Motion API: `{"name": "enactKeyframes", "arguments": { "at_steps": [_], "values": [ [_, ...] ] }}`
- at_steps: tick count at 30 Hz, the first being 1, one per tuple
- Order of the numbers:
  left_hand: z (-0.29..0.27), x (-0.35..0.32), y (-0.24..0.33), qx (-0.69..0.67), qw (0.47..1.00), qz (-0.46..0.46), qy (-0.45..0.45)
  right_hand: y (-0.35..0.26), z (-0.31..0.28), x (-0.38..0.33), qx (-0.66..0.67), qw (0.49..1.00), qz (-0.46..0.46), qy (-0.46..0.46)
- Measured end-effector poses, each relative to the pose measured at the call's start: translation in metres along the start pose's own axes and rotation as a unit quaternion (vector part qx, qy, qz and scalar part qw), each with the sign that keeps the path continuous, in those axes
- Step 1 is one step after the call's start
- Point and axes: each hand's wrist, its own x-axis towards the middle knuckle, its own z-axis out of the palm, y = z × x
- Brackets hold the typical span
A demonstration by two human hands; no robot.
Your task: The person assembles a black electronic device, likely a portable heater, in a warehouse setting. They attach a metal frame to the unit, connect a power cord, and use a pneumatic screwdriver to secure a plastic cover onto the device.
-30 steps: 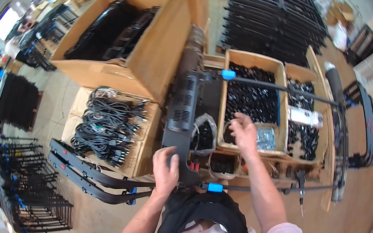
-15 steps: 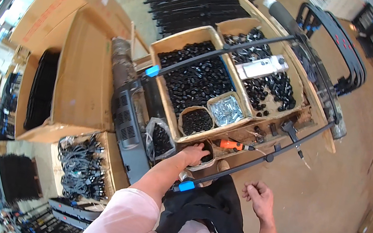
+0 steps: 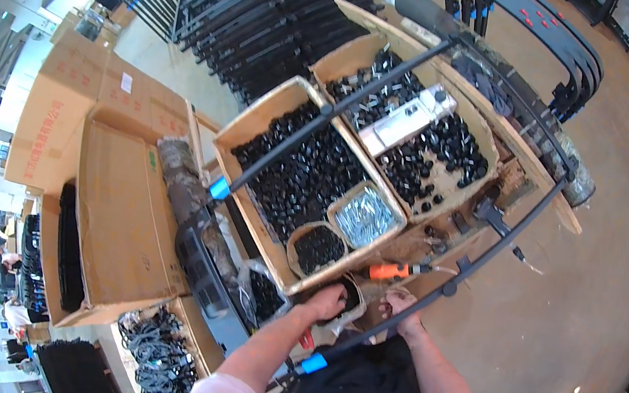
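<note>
My left hand (image 3: pixel 327 302) reaches into a small container (image 3: pixel 352 314) at the near edge of the workbench, its fingertips hidden inside. To its right, my right hand (image 3: pixel 399 306) is raised with curled fingers beside the near bar of a black tubular frame (image 3: pixel 491 246); anything between those fingers is too small to make out. The frame lies across the bench and boxes, with blue end pieces (image 3: pixel 220 188). An orange-bodied power screwdriver (image 3: pixel 389 271) rests just beyond my hands.
Large cardboard boxes hold black plastic parts (image 3: pixel 299 164); inside one are a tub of metal pins (image 3: pixel 366 216) and a tub of small black pieces (image 3: pixel 318 249). A silver metal block (image 3: pixel 409 120) lies on top. Cartons (image 3: pixel 132 206) stand left, stacked black frames (image 3: pixel 271 12) behind.
My right hand has moved left and forward from beside my body to the frame's near bar. My left hand stays at the small container. The whole view has turned.
</note>
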Motion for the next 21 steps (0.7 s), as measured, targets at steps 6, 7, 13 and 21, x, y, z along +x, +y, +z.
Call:
{"name": "enactKeyframes", "arguments": {
  "at_steps": [6,7,13,21],
  "values": [
    [-0.001,0.011,-0.013,-0.229,0.959,-0.164,-0.032,0.0,0.063,0.057,0.133,0.985,0.048,0.099],
    [-0.002,0.014,-0.011,-0.292,0.937,-0.185,-0.051,-0.001,0.067,0.063,0.128,0.981,0.057,0.134],
    [-0.024,0.008,0.015,-0.355,0.919,-0.153,-0.076,0.003,0.08,0.097,0.015,0.971,-0.035,0.236],
    [-0.021,-0.009,0.01,-0.438,0.885,-0.132,-0.084,-0.05,0.023,0.058,0.26,0.966,0.001,0.009]
  ]
}}
